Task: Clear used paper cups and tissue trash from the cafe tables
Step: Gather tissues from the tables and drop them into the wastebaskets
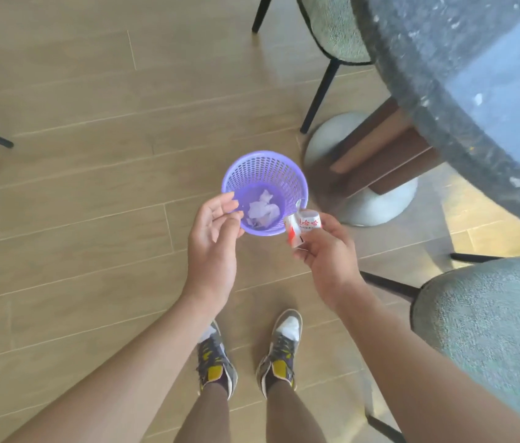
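Fingers of my right hand [326, 254] grip the crushed white-and-red paper cup [303, 227] above the near rim of the round purple mesh plastic bin [266, 169], left hand [212, 241] slack and empty; dropped here, it may clip that rim and bounce out.

Wood floor [76, 91], purple bin [265, 174], table base [380, 206]
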